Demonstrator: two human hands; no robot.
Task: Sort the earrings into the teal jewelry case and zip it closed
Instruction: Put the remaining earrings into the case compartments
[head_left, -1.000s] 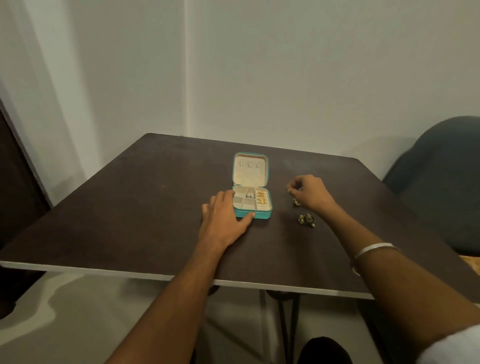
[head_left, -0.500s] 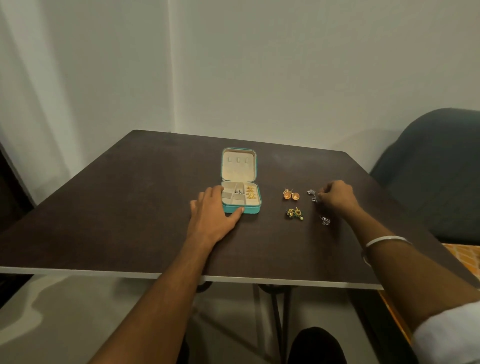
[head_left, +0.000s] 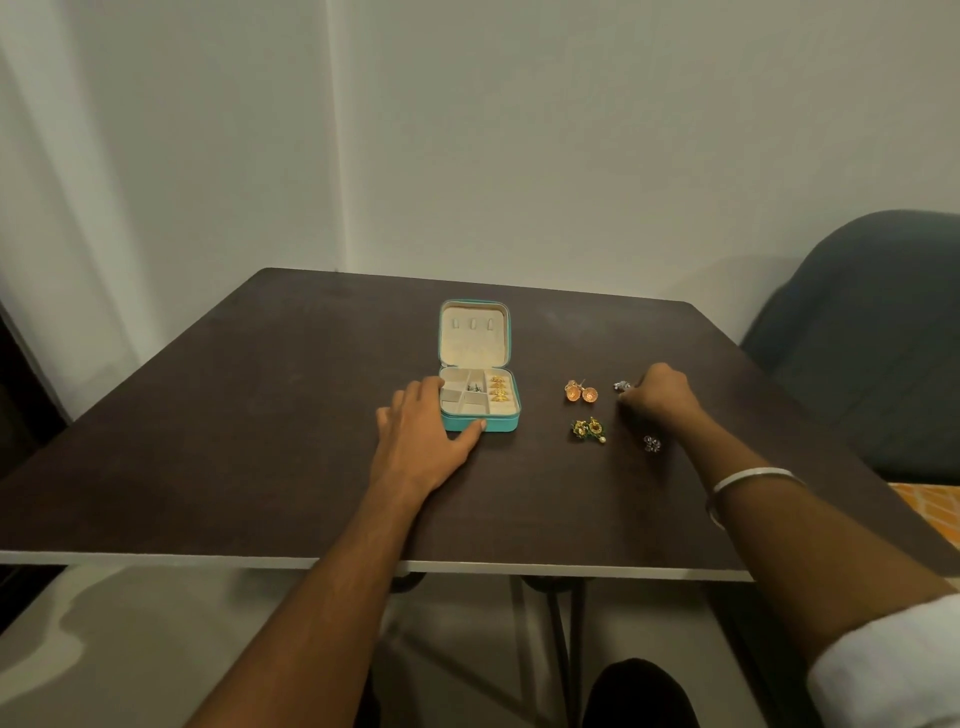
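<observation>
The teal jewelry case (head_left: 505, 423) lies open at the middle of the dark table (head_left: 249, 426), its cream lid (head_left: 472, 340) upright. Gold earrings (head_left: 498, 389) fill its right compartment and a small dark earring (head_left: 474, 387) sits in a middle one. My left hand (head_left: 421, 439) lies flat at the case's front left corner, thumb along the front wall. My right hand (head_left: 660, 397) is curled, fingertips pinched at a silver earring (head_left: 622, 385) on the table. Loose on the table are an orange pair (head_left: 581, 392), a green-yellow pair (head_left: 588, 428) and another silver earring (head_left: 651, 443).
A dark blue chair (head_left: 872, 322) stands past the table's right edge. White walls close off the back, near the far edge. The table's near edge (head_left: 519, 566) runs under my forearms. A silver bangle (head_left: 748, 480) circles my right wrist.
My right hand has moved from near the case to the right, onto the silver earring, uncovering the orange pair. Over the last half second it barely moved. My left hand stayed at the case.
</observation>
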